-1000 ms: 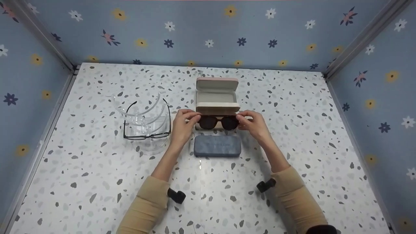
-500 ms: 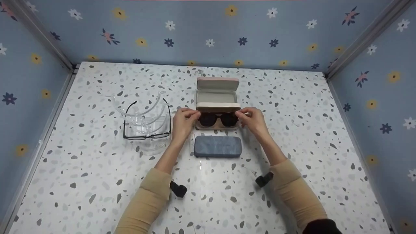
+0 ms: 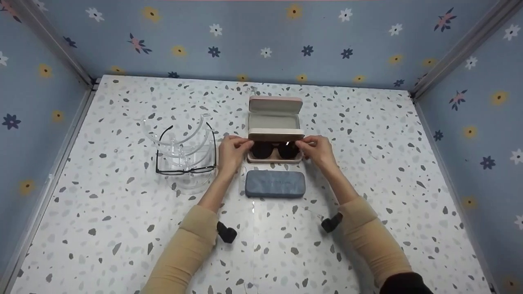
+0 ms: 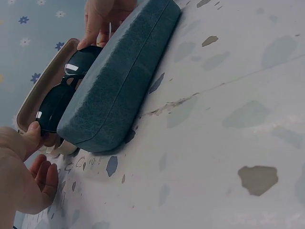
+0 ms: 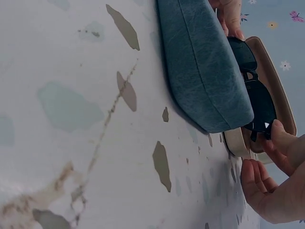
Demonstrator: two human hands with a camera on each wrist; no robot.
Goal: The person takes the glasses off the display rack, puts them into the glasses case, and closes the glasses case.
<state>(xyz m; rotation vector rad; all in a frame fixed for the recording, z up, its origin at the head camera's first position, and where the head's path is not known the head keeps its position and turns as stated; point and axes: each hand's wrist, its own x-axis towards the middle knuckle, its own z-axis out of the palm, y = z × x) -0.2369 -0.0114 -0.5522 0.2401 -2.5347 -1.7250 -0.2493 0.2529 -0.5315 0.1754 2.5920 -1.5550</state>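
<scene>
A pair of dark sunglasses (image 3: 262, 151) sits at the opening of a spectacle case, lenses toward me, between its base (image 3: 274, 161) and raised brown lid (image 3: 276, 135). My left hand (image 3: 231, 154) pinches the left end of the frame. At the right end, my right hand (image 3: 320, 152) grips the other hinge corner with thumb and fingers. The left wrist view shows the left thumb (image 4: 33, 129) on the lens edge. A blue-grey spectacle case (image 3: 275, 184), closed, lies just in front and partly hides the sunglasses (image 5: 261, 102) in the right wrist view.
Behind the sunglasses' case stands another open spectacle case (image 3: 274, 121) with grey lining and a pink-rimmed lid. To the left, a clear acrylic display stand (image 3: 186, 153) bears black-framed eyeglasses (image 3: 171, 172). A blue flowered wall (image 3: 241, 41) rises behind the speckled table (image 3: 367, 122).
Both hands have shifted the sunglasses slightly back toward the raised lid and lower into the case. More of the case's front rim shows below the lenses.
</scene>
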